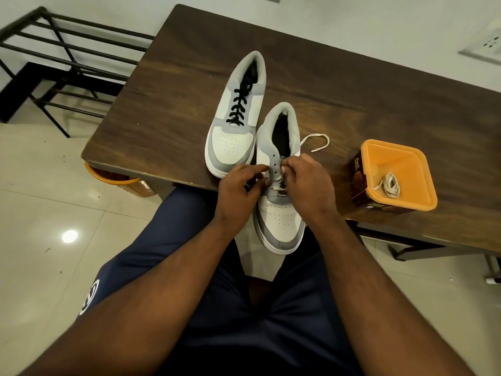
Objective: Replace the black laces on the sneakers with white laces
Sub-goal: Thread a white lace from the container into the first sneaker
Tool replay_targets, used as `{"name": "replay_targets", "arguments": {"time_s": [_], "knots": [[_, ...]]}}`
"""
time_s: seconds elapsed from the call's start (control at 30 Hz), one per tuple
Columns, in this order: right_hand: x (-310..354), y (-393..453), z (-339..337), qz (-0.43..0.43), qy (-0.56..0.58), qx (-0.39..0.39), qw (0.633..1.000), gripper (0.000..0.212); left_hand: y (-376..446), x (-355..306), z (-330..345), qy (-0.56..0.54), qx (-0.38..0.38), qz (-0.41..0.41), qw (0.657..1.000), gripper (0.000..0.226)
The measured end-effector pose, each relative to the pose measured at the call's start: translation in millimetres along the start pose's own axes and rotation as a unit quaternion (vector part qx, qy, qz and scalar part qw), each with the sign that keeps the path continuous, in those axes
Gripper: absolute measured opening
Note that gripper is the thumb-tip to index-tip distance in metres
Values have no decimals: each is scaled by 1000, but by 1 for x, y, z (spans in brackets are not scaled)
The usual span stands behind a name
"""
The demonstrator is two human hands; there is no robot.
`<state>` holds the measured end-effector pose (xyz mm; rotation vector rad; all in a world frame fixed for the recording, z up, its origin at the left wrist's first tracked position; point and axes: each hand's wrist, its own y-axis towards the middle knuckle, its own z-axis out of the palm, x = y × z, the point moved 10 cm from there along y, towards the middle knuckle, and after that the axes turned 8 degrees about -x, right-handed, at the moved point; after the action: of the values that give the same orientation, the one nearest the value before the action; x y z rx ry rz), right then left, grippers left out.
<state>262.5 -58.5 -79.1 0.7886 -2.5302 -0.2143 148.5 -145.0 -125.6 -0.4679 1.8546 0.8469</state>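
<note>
While the near sneaker (276, 213) is overhanging the worktop (168, 104) edge, both hands are threading | right hand (306, 183) pinching white lace (315, 142), left hand (238, 188) curled, bracing eyelets | advice: keeping lace flat, untwisted | far sneaker (235, 118) is waiting, black-laced
</note>
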Motion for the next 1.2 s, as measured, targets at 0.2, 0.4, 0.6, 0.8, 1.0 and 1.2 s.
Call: {"name": "replay_targets", "arguments": {"time_s": [0.2,0.4,0.6,0.8,1.0,1.2], "knots": [[-12,-4,17,89,110,22,990,18,2,1,-1,-23,-12,-14,1000,26],[-25,-5,34,229,304,87,920,20,4,7,0,-66,-44,-46,996,19],[-27,-14,40,307,416,109,849,16,2,-5,0,-29,-43,14,999,13],[-23,-17,36,288,441,111,843,16,1,-18,-4,9,-54,34,998,3],[-26,-22,8,122,207,67,968,26,1,44,-87,-45,-314,-174,932,8],[-19,-32,3,27,-17,35,999,47,1,-32,-58,35,-197,48,979,30]]}}
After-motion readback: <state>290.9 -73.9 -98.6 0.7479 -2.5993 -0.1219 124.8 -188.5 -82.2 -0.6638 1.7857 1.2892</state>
